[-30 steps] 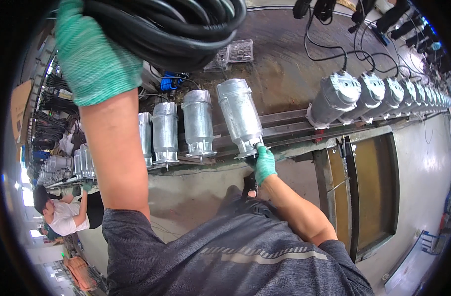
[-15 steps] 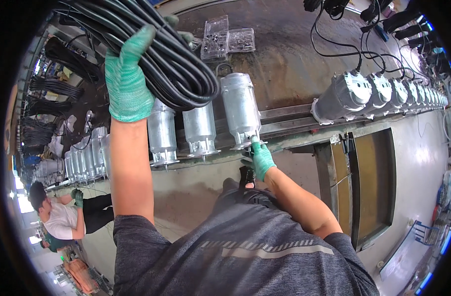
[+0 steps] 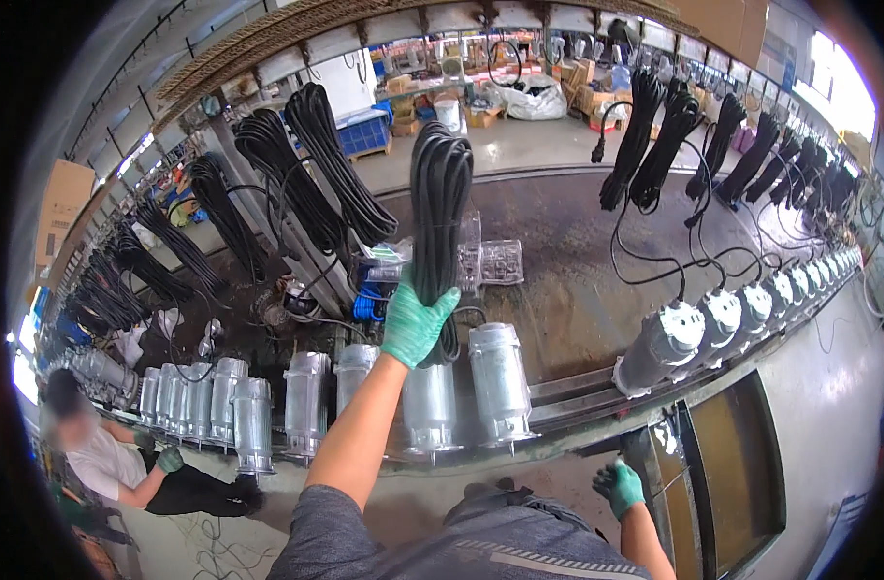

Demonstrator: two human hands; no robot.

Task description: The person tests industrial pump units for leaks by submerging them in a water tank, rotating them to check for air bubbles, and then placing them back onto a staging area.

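Observation:
My left hand [image 3: 415, 327], in a green knit glove, grips the lower part of a black cable coil [image 3: 443, 193] and holds it upright above the bench. Behind my hand and forearm stand silver cylindrical motor housings; one housing [image 3: 429, 404] is right below the coil, and another housing [image 3: 500, 379] is to its right. My right hand [image 3: 619, 486], also gloved, hangs off the bench's front edge with its fingers apart and nothing in it. The bench [image 3: 567, 329] has a dark, stained top.
More cable coils [image 3: 311, 184] hang from an overhead rail [image 3: 413, 21]. Clear plastic trays of small parts [image 3: 501, 262] lie behind my left hand. Housings with wired cables [image 3: 659, 348] line the right side. A co-worker [image 3: 108, 464] stands at the left; a dark-framed, yellowish panel [image 3: 737, 454] is at lower right.
My view has tilted up. The coil in my left hand has swung from slanting at upper left to upright in the middle. My right hand has left the housing's lower end and moved right.

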